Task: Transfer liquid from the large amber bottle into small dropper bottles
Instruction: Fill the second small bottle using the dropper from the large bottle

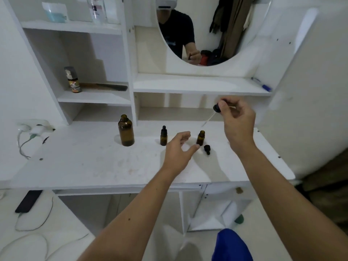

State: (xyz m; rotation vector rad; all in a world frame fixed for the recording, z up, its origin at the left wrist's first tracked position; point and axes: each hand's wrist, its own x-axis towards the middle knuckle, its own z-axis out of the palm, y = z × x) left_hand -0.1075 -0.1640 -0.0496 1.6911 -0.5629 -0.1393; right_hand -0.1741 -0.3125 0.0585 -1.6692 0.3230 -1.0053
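The large amber bottle stands uncapped on the white desk, left of centre. A small dropper bottle with its black cap on stands to its right. A second small amber bottle stands open, and a loose black dropper cap lies beside it. My right hand holds a dropper by its black bulb, up above the open small bottle, glass tube slanting down-left. My left hand hovers open just left of the open small bottle, thumb tip close to its base.
White shelves rise behind the desk with a round mirror. A spray can and a dark comb sit on the left shelf, a blue pen on the right shelf. Plugs and cables lie at the desk's left; a phone lies below.
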